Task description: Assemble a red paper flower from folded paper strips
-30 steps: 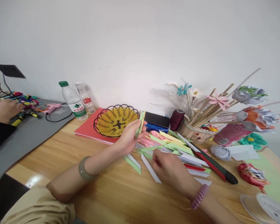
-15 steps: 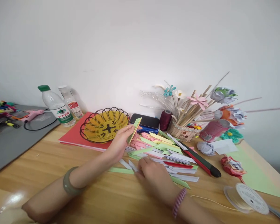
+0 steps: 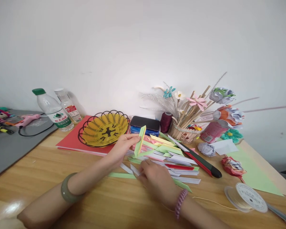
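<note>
My left hand (image 3: 122, 147) is closed in a pinch on folded paper strips (image 3: 140, 141), green outside with yellow edges, raised upright over the pile. Lower and to the right, my right hand (image 3: 154, 178) is curled, its thumb and fingers closed at a white paper strip (image 3: 135, 170) on the table. Its fingertips are partly hidden. Around and behind it lies a loose pile of folded paper strips (image 3: 171, 149) in green, white, pink, yellow and red. A green strip (image 3: 121, 175) lies just left of my right hand.
A yellow woven basket (image 3: 95, 130) sits on red paper (image 3: 69, 136). Behind the pile are a blue box (image 3: 145, 127) and a thread spool (image 3: 166, 122). On the right are a black-and-red cutter (image 3: 208, 167), a cord reel (image 3: 250, 197) and paper flowers (image 3: 233, 167). Bottles (image 3: 54, 111) stand left.
My left hand has turned the folded strips to show more of their green face. My right hand stays at the white strip. The whole view has shifted slightly.
</note>
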### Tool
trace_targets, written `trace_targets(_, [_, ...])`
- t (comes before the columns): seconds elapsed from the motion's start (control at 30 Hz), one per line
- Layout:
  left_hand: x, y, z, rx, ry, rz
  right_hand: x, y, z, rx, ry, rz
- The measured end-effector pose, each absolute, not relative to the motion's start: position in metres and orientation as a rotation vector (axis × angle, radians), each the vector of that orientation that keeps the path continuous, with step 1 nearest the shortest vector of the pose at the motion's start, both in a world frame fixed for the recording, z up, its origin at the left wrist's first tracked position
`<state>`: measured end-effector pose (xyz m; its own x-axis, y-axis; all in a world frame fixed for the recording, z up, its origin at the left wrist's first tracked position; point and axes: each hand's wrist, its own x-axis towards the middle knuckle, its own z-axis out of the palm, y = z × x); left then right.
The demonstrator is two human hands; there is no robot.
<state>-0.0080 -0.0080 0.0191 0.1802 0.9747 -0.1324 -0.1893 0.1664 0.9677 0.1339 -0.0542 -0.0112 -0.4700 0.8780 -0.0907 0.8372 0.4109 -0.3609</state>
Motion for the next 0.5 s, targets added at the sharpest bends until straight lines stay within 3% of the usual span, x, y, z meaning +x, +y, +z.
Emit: trace_targets(0.5, [-0.004,-0.014,0.027,1.13,1.078,1.094,0.141,-0.042,-0.006,-1.508,-1.992,0.711])
